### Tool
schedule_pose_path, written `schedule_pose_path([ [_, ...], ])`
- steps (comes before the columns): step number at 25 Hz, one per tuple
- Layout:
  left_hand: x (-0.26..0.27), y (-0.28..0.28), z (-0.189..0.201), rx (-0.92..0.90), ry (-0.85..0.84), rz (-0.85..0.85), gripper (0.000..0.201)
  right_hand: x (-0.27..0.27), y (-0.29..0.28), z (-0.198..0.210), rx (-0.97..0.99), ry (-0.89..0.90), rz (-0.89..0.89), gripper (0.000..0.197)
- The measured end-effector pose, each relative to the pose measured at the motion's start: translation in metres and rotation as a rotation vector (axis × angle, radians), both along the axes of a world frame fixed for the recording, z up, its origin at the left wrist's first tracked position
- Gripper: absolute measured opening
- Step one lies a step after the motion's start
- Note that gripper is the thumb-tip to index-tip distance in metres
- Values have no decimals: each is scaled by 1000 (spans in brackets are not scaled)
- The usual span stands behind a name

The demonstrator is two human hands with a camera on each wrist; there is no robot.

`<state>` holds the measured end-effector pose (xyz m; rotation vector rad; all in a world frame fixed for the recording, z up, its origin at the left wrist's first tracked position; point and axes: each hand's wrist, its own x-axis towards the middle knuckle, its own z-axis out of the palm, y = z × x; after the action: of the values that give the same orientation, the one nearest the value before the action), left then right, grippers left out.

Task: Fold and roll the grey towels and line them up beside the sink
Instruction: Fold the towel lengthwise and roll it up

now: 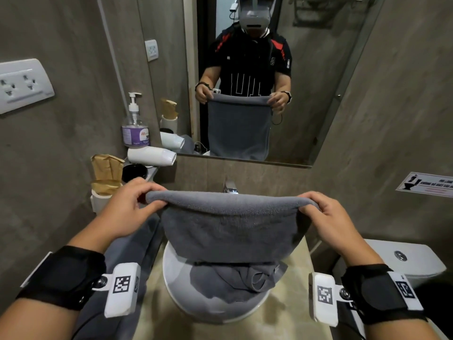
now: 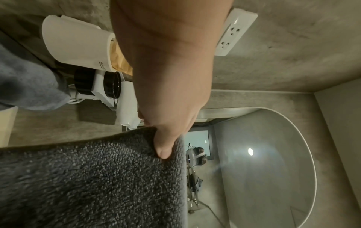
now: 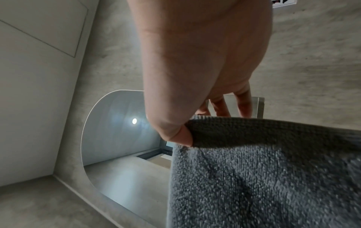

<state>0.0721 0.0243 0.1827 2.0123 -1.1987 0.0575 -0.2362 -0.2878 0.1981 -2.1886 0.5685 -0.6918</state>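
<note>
I hold a grey towel up by its folded top edge above the round white sink. My left hand pinches the towel's left top corner, thumb in front, as the left wrist view shows on the towel under my left hand. My right hand pinches the right top corner; in the right wrist view the towel hangs from my right hand. A second grey towel lies crumpled in the sink. Another grey towel lies on the counter at the left, under my left arm.
A mirror hangs behind the sink. On the left stand a soap pump bottle, a white hair dryer and a white cup with brown paper bags. The beige counter surrounds the sink. A toilet cistern stands at right.
</note>
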Motion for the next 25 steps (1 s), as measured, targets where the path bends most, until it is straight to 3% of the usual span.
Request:
schedule_pose_path([
  [4,4,-1,-1,-114,239,-109,20,3,-4,-2,179,-140,13,36],
  [11,6,-15,-2,-511,673,-150,29,10,-5,-1,389,-405,-11,34],
  [16,-1,-20,0,-522,523,-82,15,11,-8,-2,261,-411,-61,15],
  [19,1,-20,4,-388,382,-34,15,13,-5,-2,323,-414,-76,17],
  [21,4,-20,8,-338,410,-24,15,11,-6,-1,388,-391,-44,11],
  [22,6,-18,9,-330,471,-50,18,9,-6,-1,408,-368,-4,14],
  [25,12,-9,7,-289,642,-176,60,7,-9,-2,407,-271,79,50],
])
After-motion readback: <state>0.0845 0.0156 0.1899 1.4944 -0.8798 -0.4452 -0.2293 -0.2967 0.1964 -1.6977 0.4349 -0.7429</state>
